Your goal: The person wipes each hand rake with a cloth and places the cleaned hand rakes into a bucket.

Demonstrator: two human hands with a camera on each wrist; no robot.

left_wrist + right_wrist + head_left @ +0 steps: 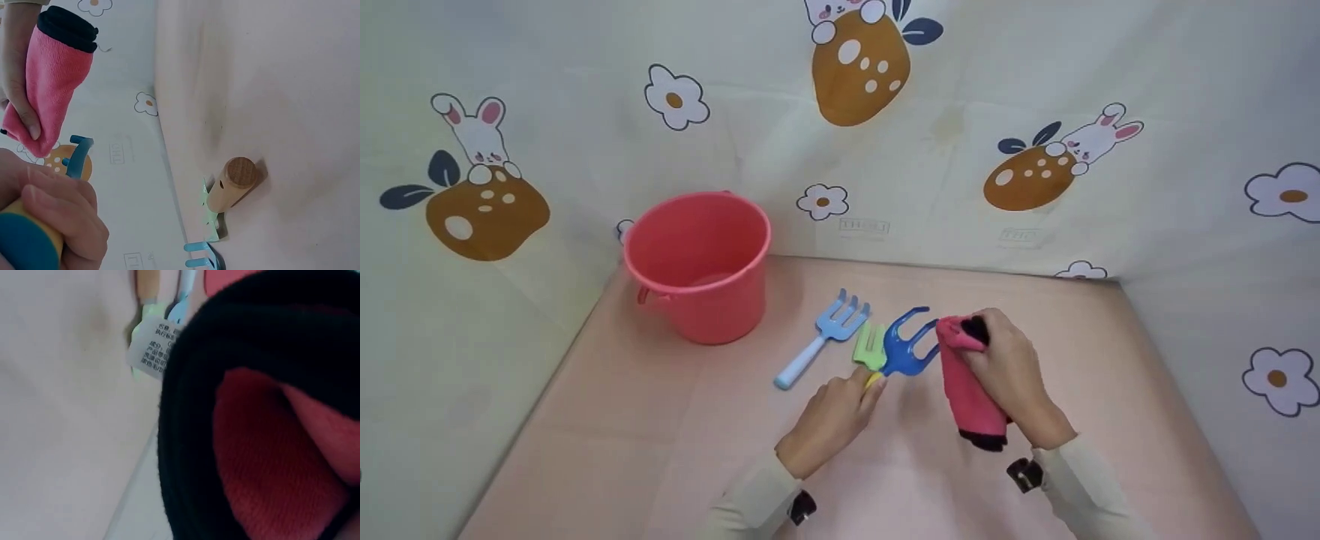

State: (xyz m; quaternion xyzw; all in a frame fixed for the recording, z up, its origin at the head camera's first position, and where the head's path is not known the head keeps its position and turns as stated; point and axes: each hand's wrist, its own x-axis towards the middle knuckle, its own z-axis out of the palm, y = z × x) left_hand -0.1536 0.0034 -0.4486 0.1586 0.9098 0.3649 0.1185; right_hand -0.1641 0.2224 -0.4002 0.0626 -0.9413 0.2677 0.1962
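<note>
My left hand (829, 420) grips the yellow handle of a blue hand cultivator (906, 358), its curved tines pointing up and to the right. In the left wrist view the fingers wrap that handle (42, 225), which ends in a blue cap. A pink towel with black edging (971, 397) hangs folded from my right hand (1014, 367), pinched between thumb and fingers right by the tine tips. The right wrist view is largely filled by the towel's black edge (191, 422), and a white printed care label (151, 349) sticks out from it.
Behind the cultivator, a green fork (868, 345) with a wooden handle (228, 188) lies on the table. Beside it lies a light blue fork (832, 328). A red bucket (724, 311) stands at the back left. Patterned cloth walls (750, 142) enclose the table.
</note>
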